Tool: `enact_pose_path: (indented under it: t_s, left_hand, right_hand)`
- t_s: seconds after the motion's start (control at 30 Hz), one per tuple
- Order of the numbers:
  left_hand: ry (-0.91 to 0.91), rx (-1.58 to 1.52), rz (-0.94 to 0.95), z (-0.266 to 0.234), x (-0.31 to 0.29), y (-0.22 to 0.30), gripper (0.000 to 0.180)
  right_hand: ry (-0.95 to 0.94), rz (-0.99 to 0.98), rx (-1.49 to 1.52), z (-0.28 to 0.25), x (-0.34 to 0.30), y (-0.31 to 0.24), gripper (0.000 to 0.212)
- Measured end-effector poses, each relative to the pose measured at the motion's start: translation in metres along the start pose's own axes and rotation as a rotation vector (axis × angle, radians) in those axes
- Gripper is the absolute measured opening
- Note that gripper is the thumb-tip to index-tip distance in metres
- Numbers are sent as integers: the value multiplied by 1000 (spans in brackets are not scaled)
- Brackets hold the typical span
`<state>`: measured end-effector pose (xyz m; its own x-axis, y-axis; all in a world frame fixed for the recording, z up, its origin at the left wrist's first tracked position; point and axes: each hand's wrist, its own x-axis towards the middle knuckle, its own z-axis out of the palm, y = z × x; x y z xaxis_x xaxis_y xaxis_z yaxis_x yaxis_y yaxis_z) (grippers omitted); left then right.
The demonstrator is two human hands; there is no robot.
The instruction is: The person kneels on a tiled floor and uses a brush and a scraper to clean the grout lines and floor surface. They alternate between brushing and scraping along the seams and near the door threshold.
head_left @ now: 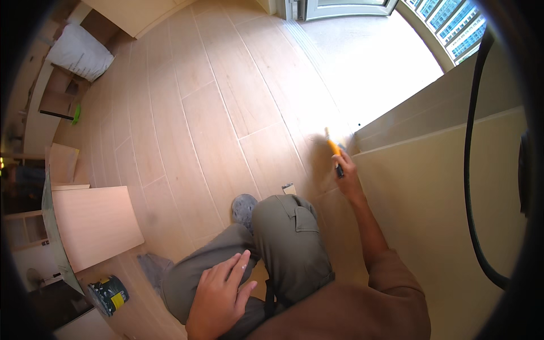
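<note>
My right hand [347, 170] is closed around a slim yellow-and-black tool [333, 146]. Its pale tip points away from me, and its exact kind is too small to make out. The hand hovers beside the base of the cream wall [442, 209], near the corner by the bright doorway. Above my bent leg, my left hand [218, 294] hangs with its fingers stretched out and nothing in it; a whitish speck marks one finger. On the floor just past my right knee lies a small pale flat piece with a dark end [289, 188], partly hidden.
Wood-look tiles [209, 124] cover the floor. To the left are a pale board [96, 226], a dark tub with a yellow label [109, 296] and a white sack [82, 52]. A black cable [469, 170] hangs at the right; an open framed door [345, 8] stands far ahead.
</note>
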<state>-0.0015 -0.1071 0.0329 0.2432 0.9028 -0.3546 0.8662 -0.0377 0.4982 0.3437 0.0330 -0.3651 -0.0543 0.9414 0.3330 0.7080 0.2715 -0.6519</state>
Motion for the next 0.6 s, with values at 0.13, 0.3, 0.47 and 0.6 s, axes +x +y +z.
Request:
enact_pose_path:
  t_s: [0.13, 0.3, 0.47, 0.6]
  left_hand:
    - [20, 0, -29, 8, 1, -4, 56]
    - [-16, -12, -13, 15, 5, 3, 57]
    - [-11, -2, -11, 13, 5, 13, 58]
    - [-5, 3, -25, 16, 4, 14, 58]
  right_hand:
    - [52, 278, -167, 14, -1, 5, 23]
    - [-198, 219, -115, 47, -19, -11, 23]
    - [-11, 329, -154, 17, -54, -32, 28]
    - [-113, 477, -214, 18, -58, -50, 28]
